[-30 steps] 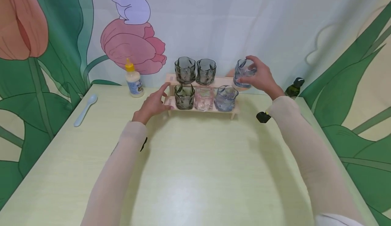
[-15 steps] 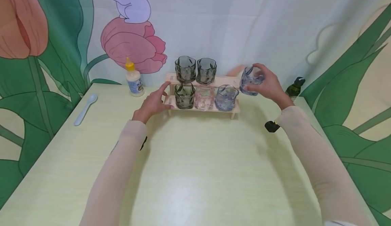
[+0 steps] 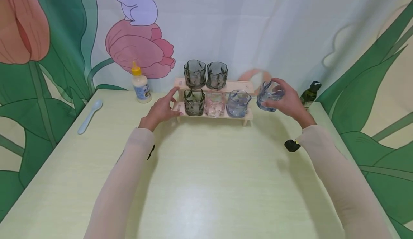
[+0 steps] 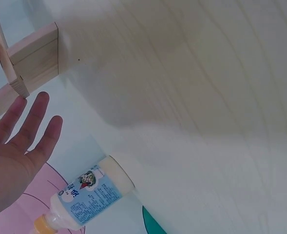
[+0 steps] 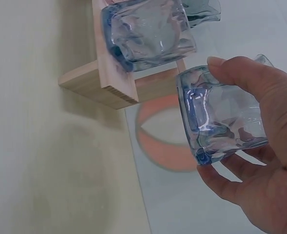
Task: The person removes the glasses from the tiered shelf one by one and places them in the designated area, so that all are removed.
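Observation:
My right hand (image 3: pixel 289 102) grips a clear blue glass (image 3: pixel 267 94) by its sides, beyond the right end of a two-tier wooden rack (image 3: pixel 237 85). In the right wrist view the held glass (image 5: pixel 221 114) lies sideways between thumb and fingers, apart from the rack. My left hand (image 3: pixel 158 111) touches the rack's left end, thumb low and index finger higher; in the left wrist view its other fingers spread out straight. Two grey glasses (image 3: pixel 195 74) stand on the upper tier. On the lower tier are a dark grey glass (image 3: pixel 194 102), a pink glass (image 3: pixel 215 104) and a blue glass (image 3: pixel 238 104).
A glue-like bottle with a yellow cap (image 3: pixel 141 84) stands left of the rack. Farther left lies a pale blue spoon (image 3: pixel 90 117). A dark green bottle (image 3: pixel 310 94) is behind my right hand. A printed curtain (image 3: pixel 245 27) hangs along the table's back edge.
My right hand has carried the blue glass from the upper tier's right end outward to the right and down toward me. My left hand stays at the rack.

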{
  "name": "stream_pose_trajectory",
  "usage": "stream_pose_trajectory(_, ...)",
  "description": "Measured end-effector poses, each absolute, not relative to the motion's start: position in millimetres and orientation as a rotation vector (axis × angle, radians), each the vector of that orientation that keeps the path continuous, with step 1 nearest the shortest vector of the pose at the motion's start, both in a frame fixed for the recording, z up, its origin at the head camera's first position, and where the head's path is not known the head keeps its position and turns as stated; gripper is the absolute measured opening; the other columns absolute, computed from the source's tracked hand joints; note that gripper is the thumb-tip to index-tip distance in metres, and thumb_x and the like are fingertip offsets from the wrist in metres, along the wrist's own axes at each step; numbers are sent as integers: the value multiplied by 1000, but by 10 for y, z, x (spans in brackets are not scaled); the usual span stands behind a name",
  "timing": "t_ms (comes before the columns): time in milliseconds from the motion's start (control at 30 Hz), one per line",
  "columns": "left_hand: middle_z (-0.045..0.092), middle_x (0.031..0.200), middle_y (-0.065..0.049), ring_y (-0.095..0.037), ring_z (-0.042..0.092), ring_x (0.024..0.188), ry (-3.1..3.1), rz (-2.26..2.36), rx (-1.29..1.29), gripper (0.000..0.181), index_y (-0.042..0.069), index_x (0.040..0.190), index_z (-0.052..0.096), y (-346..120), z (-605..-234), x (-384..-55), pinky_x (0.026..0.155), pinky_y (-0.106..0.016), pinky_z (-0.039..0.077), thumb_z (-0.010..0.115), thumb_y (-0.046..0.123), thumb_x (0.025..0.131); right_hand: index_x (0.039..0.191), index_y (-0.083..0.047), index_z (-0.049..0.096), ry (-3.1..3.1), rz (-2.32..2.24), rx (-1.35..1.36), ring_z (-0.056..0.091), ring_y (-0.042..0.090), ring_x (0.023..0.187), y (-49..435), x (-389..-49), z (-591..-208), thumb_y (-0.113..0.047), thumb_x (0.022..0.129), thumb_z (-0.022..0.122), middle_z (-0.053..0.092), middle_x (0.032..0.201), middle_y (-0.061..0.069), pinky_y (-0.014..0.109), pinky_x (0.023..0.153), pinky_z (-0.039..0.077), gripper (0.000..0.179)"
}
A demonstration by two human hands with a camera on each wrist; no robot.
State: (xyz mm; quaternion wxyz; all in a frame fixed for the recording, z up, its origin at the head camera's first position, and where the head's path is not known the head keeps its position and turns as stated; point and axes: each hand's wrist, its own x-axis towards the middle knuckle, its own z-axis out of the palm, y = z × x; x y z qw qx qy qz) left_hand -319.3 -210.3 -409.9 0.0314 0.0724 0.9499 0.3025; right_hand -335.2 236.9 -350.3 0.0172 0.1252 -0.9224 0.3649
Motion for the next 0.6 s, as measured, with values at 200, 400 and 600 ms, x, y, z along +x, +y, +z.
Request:
stream_pose_trajectory(200, 54, 141, -16, -36, 60, 112, 2931, 930, 217, 99, 35, 159, 12, -2096, -4110, -3201, 91, -52, 50, 79, 24, 86, 156, -20, 31, -2882, 1115, 385, 54, 42, 115, 2446, -3270, -3636, -25, 85, 80, 51, 133, 24, 57, 90, 49, 86)
stream_pose_trajectory(400, 54, 141, -17, -36, 60, 111, 2928, 924, 227, 99, 35, 159, 12, -2097, -4120, -3201, 89, -52, 51, 79, 24, 87, 156, -16, 31, -2912, 1099, 386, 57, 40, 111, 2506, -3226, -3799, -26, 85, 80, 52, 133, 24, 53, 86, 50, 87)
stream_pose_trajectory(600, 54, 141, -16, -36, 60, 110, 2935, 921, 222, 99, 34, 159, 12, -2090, -4095, -3193, 88, -51, 51, 79, 24, 87, 157, -17, 29, -2937, 1126, 373, 56, 40, 113, 2516, -3203, -3926, -26, 84, 80, 52, 134, 25, 52, 87, 50, 90)
